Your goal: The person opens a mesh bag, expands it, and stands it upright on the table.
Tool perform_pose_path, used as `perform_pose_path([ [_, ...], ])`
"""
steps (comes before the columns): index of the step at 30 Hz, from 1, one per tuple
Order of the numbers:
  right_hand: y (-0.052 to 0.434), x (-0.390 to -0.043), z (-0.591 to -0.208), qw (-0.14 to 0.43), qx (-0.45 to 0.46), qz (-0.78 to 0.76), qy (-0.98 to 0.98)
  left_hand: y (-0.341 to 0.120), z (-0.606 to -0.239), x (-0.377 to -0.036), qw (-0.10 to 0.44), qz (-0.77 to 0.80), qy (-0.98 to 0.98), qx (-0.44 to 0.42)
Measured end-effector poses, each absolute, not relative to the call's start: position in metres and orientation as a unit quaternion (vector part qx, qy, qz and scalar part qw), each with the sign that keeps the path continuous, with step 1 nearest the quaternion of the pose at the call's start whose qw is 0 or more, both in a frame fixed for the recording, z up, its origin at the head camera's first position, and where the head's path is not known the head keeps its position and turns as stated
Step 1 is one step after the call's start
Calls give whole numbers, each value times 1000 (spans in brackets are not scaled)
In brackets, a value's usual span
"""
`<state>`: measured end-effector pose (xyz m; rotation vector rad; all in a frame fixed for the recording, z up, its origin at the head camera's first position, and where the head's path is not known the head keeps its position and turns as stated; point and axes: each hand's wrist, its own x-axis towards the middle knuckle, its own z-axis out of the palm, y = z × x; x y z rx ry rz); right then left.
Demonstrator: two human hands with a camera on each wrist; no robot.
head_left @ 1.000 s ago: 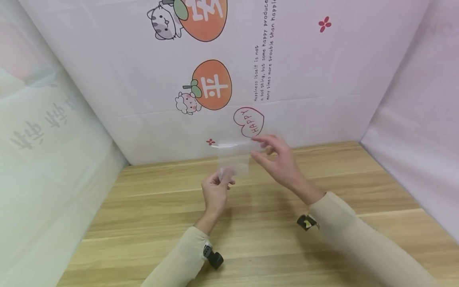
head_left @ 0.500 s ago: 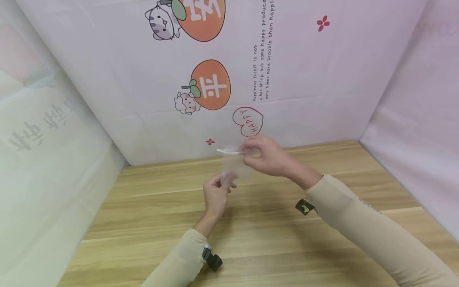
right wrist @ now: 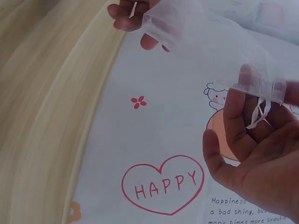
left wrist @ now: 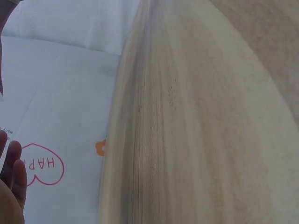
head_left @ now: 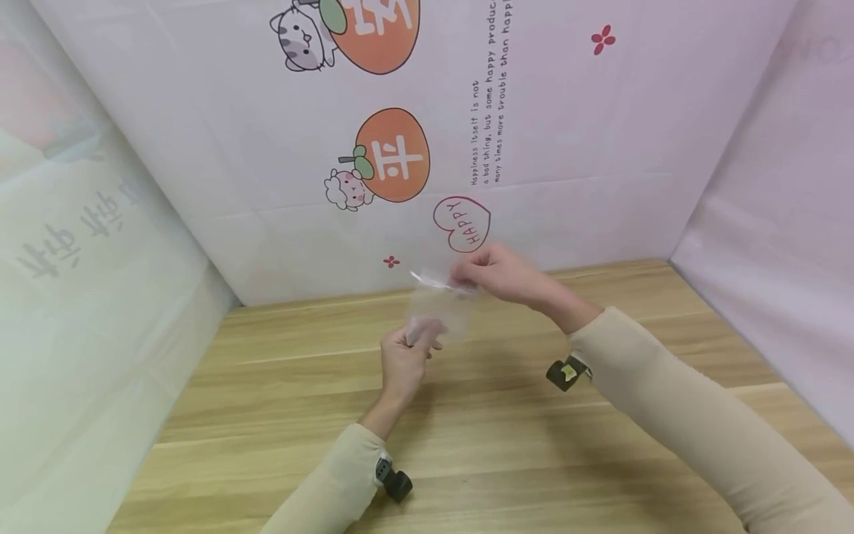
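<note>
A small sheer white pouch (head_left: 440, 305) hangs in the air above the wooden table (head_left: 507, 445), near the back wall. My left hand (head_left: 402, 357) pinches its lower end from below. My right hand (head_left: 495, 273) pinches its upper rim, where thin white ribbon ends (right wrist: 259, 113) dangle. In the right wrist view the pouch (right wrist: 205, 42) stretches from my right hand (right wrist: 257, 154) up to the fingertips of my left hand (right wrist: 128, 16). The left wrist view shows only the fingertips of my left hand (left wrist: 11, 177) at the edge.
Printed sheets cover the back wall (head_left: 467, 133) and both side walls. A red HAPPY heart (head_left: 462, 224) sits just behind the hands. Bare wooden tabletop stretches below and around both arms.
My right hand has moved left from an open pose beside the pouch and now pinches its upper rim. The pouch has tilted a little. My left hand has stayed put.
</note>
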<state>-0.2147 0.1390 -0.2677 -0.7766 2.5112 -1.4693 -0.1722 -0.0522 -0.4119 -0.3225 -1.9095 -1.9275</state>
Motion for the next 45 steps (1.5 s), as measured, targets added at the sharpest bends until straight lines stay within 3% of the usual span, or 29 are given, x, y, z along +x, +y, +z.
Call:
perform_pose_path([
  [7,147,-225,-265,142,-265,-446,843,-52,-411,-171,182,-687,-693,-119],
  [17,149,-229,-262,164,-309,-409,843,-54,-412,-170,150,-706,-685,-98],
  [23,152,-227,-264,150,-306,-417,843,-51,-411,-172,133,-721,-675,-77],
  [30,155,-222,-273,109,-235,-522,813,-47,-407,-171,121,-751,-646,-62],
  [45,159,-212,-332,56,-182,-663,724,-46,-415,-174,120,-782,-608,-69],
])
